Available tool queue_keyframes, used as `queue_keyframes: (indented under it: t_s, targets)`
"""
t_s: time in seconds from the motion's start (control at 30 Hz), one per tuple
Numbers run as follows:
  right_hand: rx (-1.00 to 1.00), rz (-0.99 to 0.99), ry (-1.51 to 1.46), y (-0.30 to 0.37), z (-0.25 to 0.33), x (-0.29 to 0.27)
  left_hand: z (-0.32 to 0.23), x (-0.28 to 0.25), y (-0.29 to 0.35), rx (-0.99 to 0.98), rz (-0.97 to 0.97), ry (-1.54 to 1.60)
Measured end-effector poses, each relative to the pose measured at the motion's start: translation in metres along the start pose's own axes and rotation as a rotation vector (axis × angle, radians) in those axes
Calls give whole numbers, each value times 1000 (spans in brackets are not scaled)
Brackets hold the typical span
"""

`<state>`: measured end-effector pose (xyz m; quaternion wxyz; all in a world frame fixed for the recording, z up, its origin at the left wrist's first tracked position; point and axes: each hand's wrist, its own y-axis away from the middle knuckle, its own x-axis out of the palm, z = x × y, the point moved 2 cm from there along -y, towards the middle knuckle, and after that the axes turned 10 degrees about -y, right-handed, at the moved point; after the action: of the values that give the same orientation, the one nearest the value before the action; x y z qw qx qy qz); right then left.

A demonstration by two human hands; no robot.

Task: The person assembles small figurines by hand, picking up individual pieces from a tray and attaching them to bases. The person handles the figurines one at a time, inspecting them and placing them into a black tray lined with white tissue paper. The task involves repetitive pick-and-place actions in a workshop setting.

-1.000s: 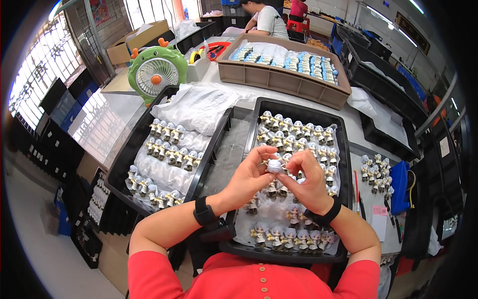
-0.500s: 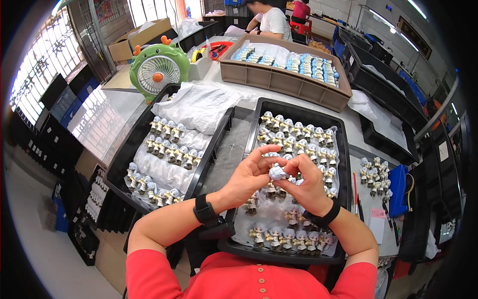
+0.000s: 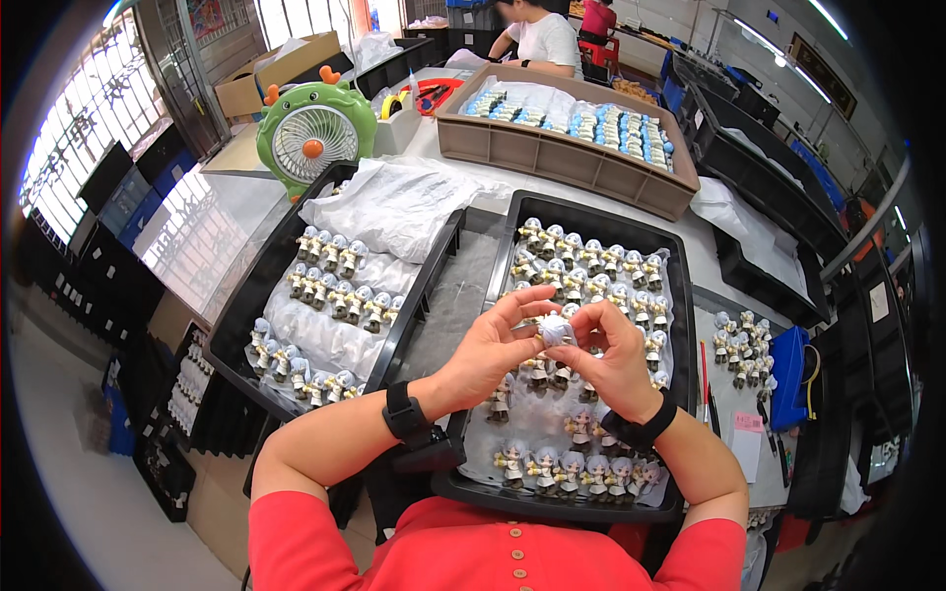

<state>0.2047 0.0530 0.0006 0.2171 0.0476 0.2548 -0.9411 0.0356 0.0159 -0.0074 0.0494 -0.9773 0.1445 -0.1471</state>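
Note:
Between my hands, above the right black tray (image 3: 673,231), is a small figurine (image 3: 555,330) with pale blue-grey hair, its head turned up toward me. My left hand (image 3: 490,347) pinches it from the left with thumb and forefinger, the other fingers curved. From the other side my right hand (image 3: 616,360) grips it with thumb and fingertips. The figurine's lower part is hidden by my fingers. Beneath my hands, rows of like figurines (image 3: 545,465) rest on white sheeting in the tray, some standing and some leaning.
A second black tray (image 3: 434,295) with figurine rows and crumpled white wrap lies left. Behind stand a green fan (image 3: 313,138) and a brown crate (image 3: 562,158) of blue-haired figurines. More figurines (image 3: 744,347), a blue pouch (image 3: 786,374) and tools lie right. A person (image 3: 545,44) sits beyond.
The figurine has turned in my fingers, so more of its hair top shows. My right-hand fingers have shifted slightly on it; both arms stay nearly in place.

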Motion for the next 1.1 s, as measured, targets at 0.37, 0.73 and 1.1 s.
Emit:
queue_keyframes:
  t_s: [0.37,0.73,1.1]
  targets:
    - [-22,-23,-25,-1,0,2,3,-1,1,-28,-53,-14]
    - [81,6,-170,0,-1,0,4,-3,2,-111,1,43]
    - [9,70,-150,-1,4,3,4,-4,2,-94,7,38]
